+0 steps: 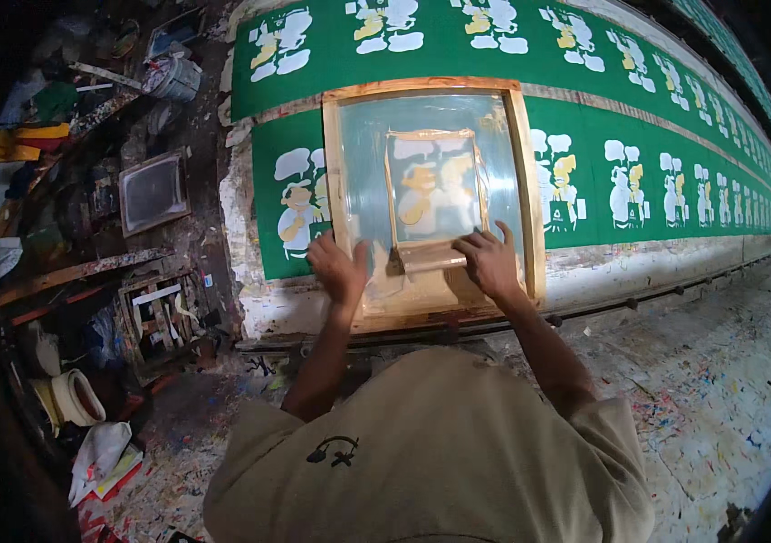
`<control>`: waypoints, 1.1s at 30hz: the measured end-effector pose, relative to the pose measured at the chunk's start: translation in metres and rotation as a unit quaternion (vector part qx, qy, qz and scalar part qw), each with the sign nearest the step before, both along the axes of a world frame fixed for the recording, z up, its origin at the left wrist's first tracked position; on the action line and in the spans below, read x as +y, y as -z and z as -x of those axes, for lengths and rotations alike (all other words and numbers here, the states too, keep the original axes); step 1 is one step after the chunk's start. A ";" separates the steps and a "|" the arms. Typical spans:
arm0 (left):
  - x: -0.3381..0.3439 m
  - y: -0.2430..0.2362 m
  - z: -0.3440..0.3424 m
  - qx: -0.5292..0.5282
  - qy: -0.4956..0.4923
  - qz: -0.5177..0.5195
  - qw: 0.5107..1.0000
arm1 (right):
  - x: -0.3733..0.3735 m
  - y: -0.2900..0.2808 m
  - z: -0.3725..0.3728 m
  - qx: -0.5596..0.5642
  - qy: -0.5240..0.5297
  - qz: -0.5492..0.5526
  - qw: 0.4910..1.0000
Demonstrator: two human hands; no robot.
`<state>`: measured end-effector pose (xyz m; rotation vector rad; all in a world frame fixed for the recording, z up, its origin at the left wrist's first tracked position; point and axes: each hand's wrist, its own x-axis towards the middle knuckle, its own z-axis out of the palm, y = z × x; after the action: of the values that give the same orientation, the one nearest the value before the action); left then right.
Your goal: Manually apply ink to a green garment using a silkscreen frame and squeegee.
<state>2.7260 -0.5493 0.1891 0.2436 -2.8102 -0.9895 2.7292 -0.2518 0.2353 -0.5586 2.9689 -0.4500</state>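
Observation:
A wooden-framed printing screen lies over a green fabric piece on the long table. Through its mesh, a taped rectangle in the middle shows white and yellow shapes. My left hand straddles the frame's near left side, fingers outside and thumb inside, holding it. Across the near end of the taped rectangle rests a squeegee. My right hand is closed on the squeegee's right end; some of its fingers are hidden behind the hand.
Green fabric pieces with white and yellow prints run in two rows along the table. At the left are a paint-stained bucket, a smaller framed screen and a white round container. Paint specks cover the floor.

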 end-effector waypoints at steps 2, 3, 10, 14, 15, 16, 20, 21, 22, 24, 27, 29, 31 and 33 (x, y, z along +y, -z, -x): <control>-0.032 0.027 -0.003 -0.100 0.009 0.186 0.978 | -0.002 0.008 -0.031 0.020 0.008 0.018 1.000; -0.031 0.023 0.001 -0.052 0.019 0.145 0.988 | -0.003 0.011 -0.045 0.067 0.019 0.018 0.997; -0.002 -0.026 0.010 -0.135 -0.080 -0.080 0.984 | 0.003 0.036 0.078 0.186 0.096 0.017 0.978; 0.006 -0.039 0.018 -0.116 -0.099 -0.137 0.979 | 0.009 0.026 0.129 0.085 0.146 0.017 0.985; -0.002 -0.030 0.012 -0.095 -0.087 -0.133 0.983 | 0.006 -0.003 0.117 -0.029 0.167 -0.017 0.985; -0.009 -0.017 0.007 -0.073 -0.073 -0.130 0.986 | 0.010 -0.023 0.105 -0.140 0.189 -0.053 0.970; 0.007 -0.002 0.014 -0.023 -0.067 -0.161 0.984 | 0.140 0.044 0.003 -0.016 0.308 0.319 0.896; 0.026 0.006 0.021 -0.023 -0.056 -0.164 0.985 | 0.162 0.040 -0.013 -0.238 0.414 0.485 0.733; 0.046 0.016 0.028 0.001 -0.068 -0.155 0.986 | 0.185 0.040 -0.011 -0.231 0.422 0.485 0.730; 0.103 0.033 0.032 0.015 -0.074 -0.147 0.986 | 0.241 0.035 0.000 -0.161 0.457 0.441 0.755; 0.198 0.044 0.053 -0.020 -0.095 -0.144 0.985 | 0.315 -0.003 0.033 -0.179 0.461 0.494 0.715; 0.251 0.027 0.041 -0.038 -0.086 -0.137 0.986 | 0.356 -0.009 0.029 -0.190 0.480 0.498 0.696; 0.265 0.039 0.023 -0.002 -0.071 -0.132 0.989 | 0.374 -0.001 0.006 -0.183 0.496 0.476 0.703; 0.268 0.037 0.009 -0.014 -0.079 -0.092 0.993 | 0.386 0.030 -0.024 -0.119 0.498 0.496 0.701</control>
<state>2.7174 -0.2813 0.1518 0.4966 -2.6759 -1.2149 2.7536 0.1337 0.2050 1.1160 2.2038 -1.9969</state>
